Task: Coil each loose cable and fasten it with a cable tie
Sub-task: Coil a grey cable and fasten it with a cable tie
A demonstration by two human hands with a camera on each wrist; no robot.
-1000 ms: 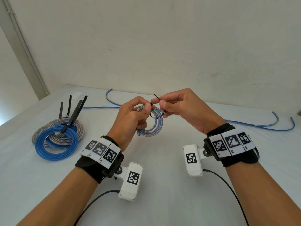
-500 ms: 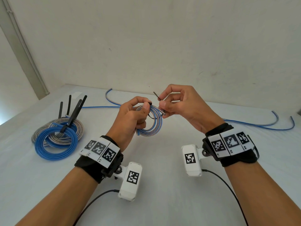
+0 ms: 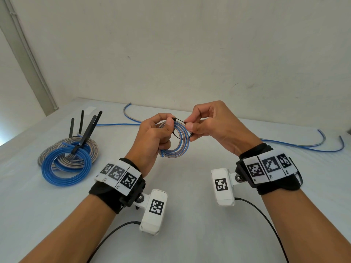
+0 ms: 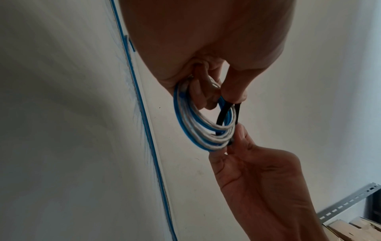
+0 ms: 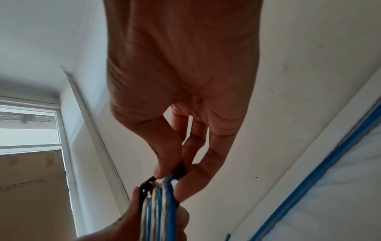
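Note:
A small coil of blue-and-grey cable (image 3: 177,144) (image 4: 198,128) (image 5: 163,202) hangs in the air above the white table (image 3: 190,186). My left hand (image 3: 153,137) grips its left side, thumb pressed over the loops. A thin black cable tie (image 3: 179,120) (image 4: 223,114) (image 5: 144,187) loops round the right side of the coil. My right hand (image 3: 207,124) pinches the tie between thumb and fingers at the coil's upper right. Where the tie's tail ends is hidden by the fingers.
Several tied coils, blue (image 3: 66,168) and grey (image 3: 76,149), lie at the left with black tie tails (image 3: 89,128) sticking up. A long loose blue cable (image 3: 303,147) (image 4: 142,114) (image 5: 321,172) runs along the table's back edge by the wall. Boxes (image 4: 350,228) sit beyond.
My right hand has come down and closer to the left hand. The tie's tail, which stood up above the fingers before, now lies flat between the two hands.

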